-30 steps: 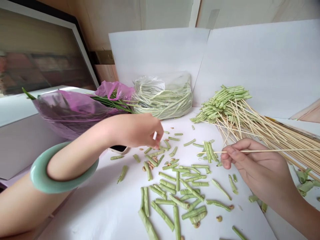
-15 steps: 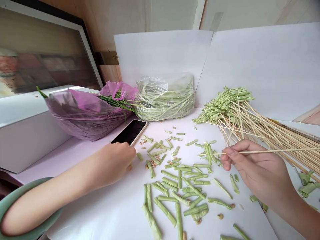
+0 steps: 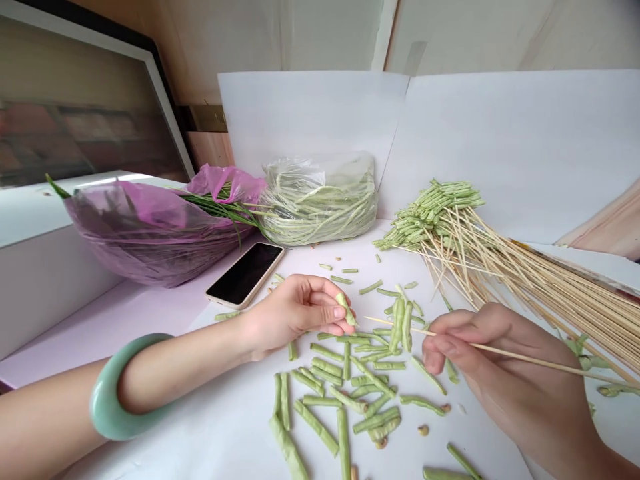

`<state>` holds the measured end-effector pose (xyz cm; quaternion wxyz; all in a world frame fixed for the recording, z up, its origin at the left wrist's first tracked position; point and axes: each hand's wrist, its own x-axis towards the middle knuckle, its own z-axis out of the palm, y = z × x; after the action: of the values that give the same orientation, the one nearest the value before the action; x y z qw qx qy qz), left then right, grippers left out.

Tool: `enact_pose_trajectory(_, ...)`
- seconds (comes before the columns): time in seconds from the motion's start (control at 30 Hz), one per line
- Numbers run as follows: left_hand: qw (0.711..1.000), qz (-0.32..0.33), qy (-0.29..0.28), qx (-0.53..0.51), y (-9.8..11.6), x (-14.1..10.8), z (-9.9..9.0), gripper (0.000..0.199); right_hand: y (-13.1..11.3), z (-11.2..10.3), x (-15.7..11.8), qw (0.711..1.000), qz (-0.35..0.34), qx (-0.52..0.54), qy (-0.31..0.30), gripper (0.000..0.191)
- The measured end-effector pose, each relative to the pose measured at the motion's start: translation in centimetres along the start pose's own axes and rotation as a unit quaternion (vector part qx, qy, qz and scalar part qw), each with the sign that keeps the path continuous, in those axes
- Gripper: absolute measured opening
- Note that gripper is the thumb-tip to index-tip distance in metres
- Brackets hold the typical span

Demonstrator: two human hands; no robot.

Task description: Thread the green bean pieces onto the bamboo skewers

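Between thumb and fingers, my left hand (image 3: 305, 310) pinches a short piece of green bean (image 3: 346, 309). My right hand (image 3: 505, 363) grips a thin wooden skewer (image 3: 525, 361), its bare tip pointing left toward that piece, a small gap apart. Two bean pieces (image 3: 401, 325) are threaded side by side on the skewer, just left of my right fingers. Below both hands, many cut bean pieces (image 3: 325, 427) lie scattered on the white sheet, with a few loose brown seeds (image 3: 423, 430) among them.
Behind my right hand lies a heap of skewers (image 3: 540, 287) with beans threaded at their far ends (image 3: 435, 207). A phone (image 3: 245, 275) rests beyond my left wrist. Farther back are a purple bag (image 3: 155, 233) of green stalks and a clear bag (image 3: 320, 200) of long beans.
My left hand has moved right from beside the phone and now holds a bean piece up near the skewer tip. The view has shifted slightly; my right hand keeps the skewer, now tilted more.
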<state>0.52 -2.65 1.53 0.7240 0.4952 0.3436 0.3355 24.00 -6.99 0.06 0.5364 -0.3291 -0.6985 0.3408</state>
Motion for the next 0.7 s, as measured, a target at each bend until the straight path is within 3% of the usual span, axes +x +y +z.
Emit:
enact_pose_trajectory(0.3,0.999,0.032,-0.022,-0.03,-0.8,0.3,0.8,0.015,-1.0,0.5,-0.4,0.994,-0.011,-0.104,0.004,0.016)
enact_pose_trajectory(0.5,0.997,0.047,-0.027,-0.058,-1.1,-0.1,0.6,0.016,-1.7,1.5,-0.8,0.989,-0.043,-0.134,0.052,0.014)
enact_pose_trajectory(0.7,0.996,0.072,0.0,-0.056,-1.1,-0.5,0.7,0.012,-2.3,1.2,-1.2,0.982,-0.04,-0.185,0.024,0.011)
